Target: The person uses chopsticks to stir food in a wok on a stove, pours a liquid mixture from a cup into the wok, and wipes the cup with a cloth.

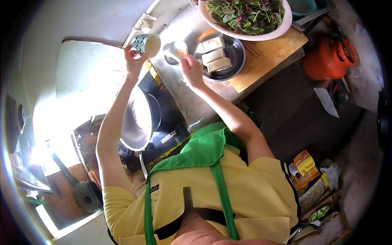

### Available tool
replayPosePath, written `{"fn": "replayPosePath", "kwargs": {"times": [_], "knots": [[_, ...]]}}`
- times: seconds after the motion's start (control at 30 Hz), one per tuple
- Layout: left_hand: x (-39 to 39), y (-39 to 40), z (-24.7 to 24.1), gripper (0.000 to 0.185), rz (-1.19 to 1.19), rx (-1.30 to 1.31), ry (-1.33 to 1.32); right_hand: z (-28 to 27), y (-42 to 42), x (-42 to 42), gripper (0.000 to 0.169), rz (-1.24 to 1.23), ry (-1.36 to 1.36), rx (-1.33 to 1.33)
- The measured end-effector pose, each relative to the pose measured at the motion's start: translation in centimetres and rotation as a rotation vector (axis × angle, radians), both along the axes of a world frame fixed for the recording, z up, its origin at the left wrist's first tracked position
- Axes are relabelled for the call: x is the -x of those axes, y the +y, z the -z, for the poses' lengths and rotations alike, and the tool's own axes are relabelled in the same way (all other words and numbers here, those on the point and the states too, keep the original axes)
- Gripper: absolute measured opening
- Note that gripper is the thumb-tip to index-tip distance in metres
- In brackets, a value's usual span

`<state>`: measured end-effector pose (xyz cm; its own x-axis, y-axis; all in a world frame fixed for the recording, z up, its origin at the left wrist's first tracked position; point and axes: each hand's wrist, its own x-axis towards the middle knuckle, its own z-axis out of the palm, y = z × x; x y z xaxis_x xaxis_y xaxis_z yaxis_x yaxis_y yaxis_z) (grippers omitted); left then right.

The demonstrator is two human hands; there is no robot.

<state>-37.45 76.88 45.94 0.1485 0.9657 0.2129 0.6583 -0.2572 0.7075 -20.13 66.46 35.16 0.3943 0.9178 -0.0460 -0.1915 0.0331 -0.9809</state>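
Note:
A patterned cup (pixel 146 45) is in my left hand (pixel 134 58), raised and tipped at the counter's far left, its opening turned to the right. My right hand (pixel 192 71) grips a small white scoop or spoon (pixel 171 51) over a small metal bowl (pixel 171 61); glare hides what the bowl holds. Just right of that hand, a dark metal bowl (pixel 239 59) holds several pale rectangular blocks (pixel 213 56). Nearer to me on the left, a wok or deep pan (pixel 137 137) with a pale inside sits on the stove.
A pink basin of leafy greens (pixel 245 37) stands at the back, partly over a wooden board (pixel 275 55) with chopsticks (pixel 252 49). A cleaver-like tool (pixel 312 17) lies beside it. An orange gas cylinder (pixel 324 59) stands on the right. Strong glare covers the left.

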Motion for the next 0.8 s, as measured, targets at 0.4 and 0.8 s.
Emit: {"fn": "replayPosePath", "kwargs": {"times": [0.4,0.8], "knots": [[2.4,-1.9,-2.2,0.043,0.109,0.549,-0.595,-8.8,1.7,-0.5,0.01,-0.418,0.732,0.103],[1.6,-3.3,-3.3,0.052,0.14,0.571,-0.614,-9.3,2.7,-0.2,0.022,-0.765,1.171,0.259]]}}
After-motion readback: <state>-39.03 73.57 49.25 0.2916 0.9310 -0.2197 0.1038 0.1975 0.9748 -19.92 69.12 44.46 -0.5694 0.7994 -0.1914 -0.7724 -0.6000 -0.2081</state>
